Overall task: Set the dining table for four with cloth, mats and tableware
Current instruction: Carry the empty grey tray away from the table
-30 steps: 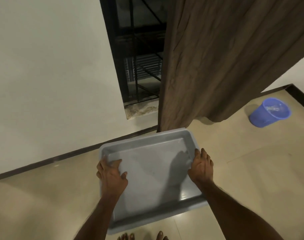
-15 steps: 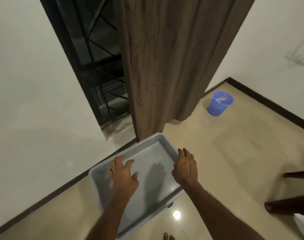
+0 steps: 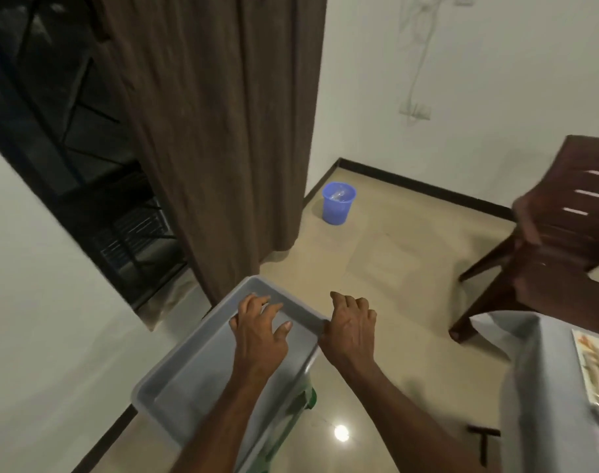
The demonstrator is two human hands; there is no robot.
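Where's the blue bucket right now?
In the head view the blue bucket stands on the floor in the far corner of the room, just right of the brown curtain and beyond the grey tray, well left of the dark chair.

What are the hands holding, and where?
Nothing is clearly held. The left hand is spread open over the empty grey tray. The right hand touches the tray's right rim near the far corner; whether it grips cannot be told.

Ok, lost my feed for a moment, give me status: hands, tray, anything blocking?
Left hand open, over the tray. Right hand at its rim, grip unclear. Tray empty, on a green stand. Chair stands beside the table.
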